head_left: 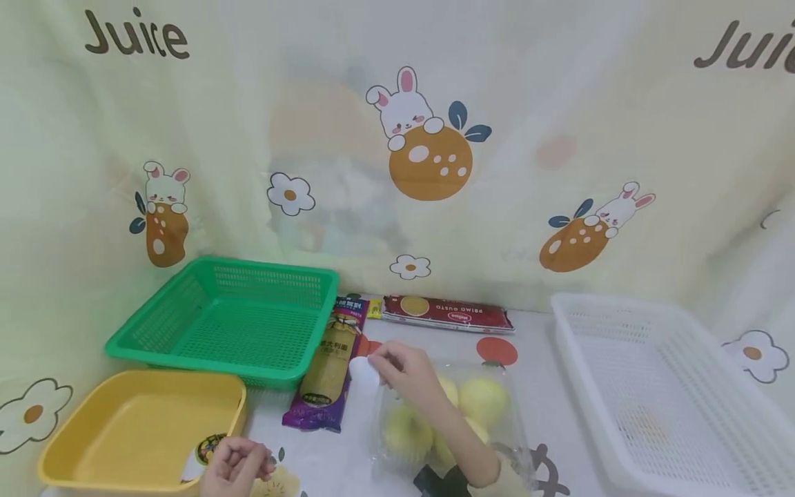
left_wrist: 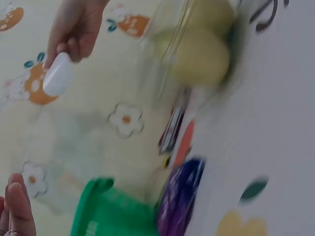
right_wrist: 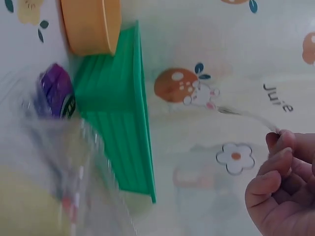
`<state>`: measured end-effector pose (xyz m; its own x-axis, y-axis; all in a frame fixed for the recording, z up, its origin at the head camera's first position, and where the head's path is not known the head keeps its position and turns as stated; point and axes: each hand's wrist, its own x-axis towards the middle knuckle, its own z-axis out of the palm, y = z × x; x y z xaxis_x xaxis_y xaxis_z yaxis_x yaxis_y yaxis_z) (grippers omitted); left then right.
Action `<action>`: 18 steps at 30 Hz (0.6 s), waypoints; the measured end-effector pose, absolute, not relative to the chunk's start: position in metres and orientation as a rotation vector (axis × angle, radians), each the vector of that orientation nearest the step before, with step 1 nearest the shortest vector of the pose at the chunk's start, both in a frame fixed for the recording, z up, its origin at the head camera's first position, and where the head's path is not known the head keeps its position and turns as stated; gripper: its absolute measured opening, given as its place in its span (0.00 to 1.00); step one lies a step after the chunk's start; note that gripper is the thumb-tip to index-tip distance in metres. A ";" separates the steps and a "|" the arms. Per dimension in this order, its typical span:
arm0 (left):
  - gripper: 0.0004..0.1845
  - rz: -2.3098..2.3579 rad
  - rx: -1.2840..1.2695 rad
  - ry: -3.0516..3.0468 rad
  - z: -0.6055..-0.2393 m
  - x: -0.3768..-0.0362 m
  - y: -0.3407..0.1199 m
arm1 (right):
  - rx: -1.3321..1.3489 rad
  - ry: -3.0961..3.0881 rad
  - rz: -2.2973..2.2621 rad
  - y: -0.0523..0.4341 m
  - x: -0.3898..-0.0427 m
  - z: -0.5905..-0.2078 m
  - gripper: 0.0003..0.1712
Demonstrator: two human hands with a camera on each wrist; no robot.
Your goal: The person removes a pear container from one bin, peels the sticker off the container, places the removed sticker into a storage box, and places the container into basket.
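My right hand (head_left: 404,373) pinches a thin white piece with a rounded outline (head_left: 363,373) between thumb and fingers, in front of a clear plastic box (head_left: 518,428) of pale yellow-green apples (head_left: 406,431). Seen edge-on in the right wrist view, the white piece (right_wrist: 246,114) is slender and slightly curved. My left hand (head_left: 236,469), its fingers loosely bent, is beside the front right corner of the yellow basin (head_left: 143,428). A white label with a dark round print (head_left: 208,449) shows at that corner, right by the left hand.
A green basket (head_left: 248,331) stands behind the basin. To its right lies a purple pasta packet (head_left: 326,373). A dark red packet (head_left: 447,314) lies along the printed curtain (head_left: 348,138) at the back. On the right stands a white basket (head_left: 677,393).
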<state>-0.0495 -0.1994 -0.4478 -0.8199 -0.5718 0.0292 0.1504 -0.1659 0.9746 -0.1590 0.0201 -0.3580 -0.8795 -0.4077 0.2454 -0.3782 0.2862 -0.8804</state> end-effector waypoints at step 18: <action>0.06 -1.746 0.864 -1.706 -0.461 -0.039 -0.316 | -0.979 2.278 -1.744 -0.053 -0.159 -0.367 0.06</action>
